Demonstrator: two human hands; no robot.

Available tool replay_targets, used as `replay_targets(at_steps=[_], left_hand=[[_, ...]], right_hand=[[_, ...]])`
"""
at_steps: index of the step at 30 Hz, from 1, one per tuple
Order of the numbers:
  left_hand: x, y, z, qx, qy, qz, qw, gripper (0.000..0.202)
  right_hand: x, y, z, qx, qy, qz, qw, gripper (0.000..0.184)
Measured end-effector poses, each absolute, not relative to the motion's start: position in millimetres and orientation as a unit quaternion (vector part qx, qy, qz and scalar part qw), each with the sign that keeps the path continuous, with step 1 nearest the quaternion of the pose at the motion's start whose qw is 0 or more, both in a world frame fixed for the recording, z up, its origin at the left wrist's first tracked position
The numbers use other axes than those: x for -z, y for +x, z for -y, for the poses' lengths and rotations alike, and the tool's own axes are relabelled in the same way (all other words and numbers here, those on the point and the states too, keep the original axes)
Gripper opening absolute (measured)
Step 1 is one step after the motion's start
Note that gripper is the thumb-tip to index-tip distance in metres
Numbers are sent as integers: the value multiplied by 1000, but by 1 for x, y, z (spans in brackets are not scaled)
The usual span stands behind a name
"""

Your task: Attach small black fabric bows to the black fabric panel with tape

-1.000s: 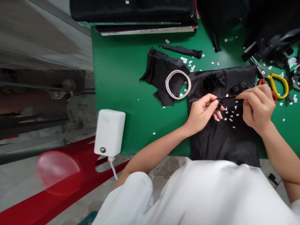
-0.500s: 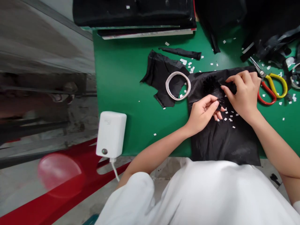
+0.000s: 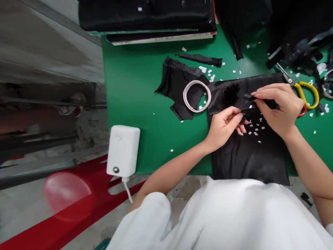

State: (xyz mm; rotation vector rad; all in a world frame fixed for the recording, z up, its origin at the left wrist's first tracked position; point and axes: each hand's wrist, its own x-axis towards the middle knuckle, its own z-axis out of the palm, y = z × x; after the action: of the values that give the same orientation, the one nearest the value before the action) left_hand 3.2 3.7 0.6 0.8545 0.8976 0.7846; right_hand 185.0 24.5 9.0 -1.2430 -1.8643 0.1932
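My left hand (image 3: 225, 125) is closed, thumb and fingers pinching a small black piece whose shape is mostly hidden by the fingertips. To its right, my right hand (image 3: 279, 106) pinches a small dark strip (image 3: 248, 97) between thumb and forefinger. Both hands are over a black plastic sheet (image 3: 249, 159), which hangs over the table's near edge. A dark fringed piece (image 3: 231, 92) lies on the sheet beyond my left hand. Small white paper bits (image 3: 256, 130) are scattered below the fingers. Scissors (image 3: 307, 94) with yellow and red handles lie behind my right hand.
On the green table (image 3: 143, 90) lie a roll of tape (image 3: 185, 97), a cut black scrap (image 3: 173, 78) and a narrow black strip (image 3: 200, 59). A black-covered stack (image 3: 148, 17) stands at the back. A white power bank (image 3: 123, 150) with a cable sits at the left edge, near a red chair (image 3: 78, 205).
My right hand has moved right and slightly toward me, now partly covering the scissors' red handle. The dark strip shows at its fingertips. My left hand has stayed in place.
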Motion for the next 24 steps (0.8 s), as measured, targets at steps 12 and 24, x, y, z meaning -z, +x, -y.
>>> replay_targets(at_steps=[12, 24], left_hand=[[-2, 1, -3, -362, 459, -427, 690, 28], [-1, 2, 3, -364, 516, -443, 636, 18]], right_hand=[[-31, 194, 4, -287, -347, 811, 373, 21], [-21, 186, 13, -173, -421, 832, 318, 19]])
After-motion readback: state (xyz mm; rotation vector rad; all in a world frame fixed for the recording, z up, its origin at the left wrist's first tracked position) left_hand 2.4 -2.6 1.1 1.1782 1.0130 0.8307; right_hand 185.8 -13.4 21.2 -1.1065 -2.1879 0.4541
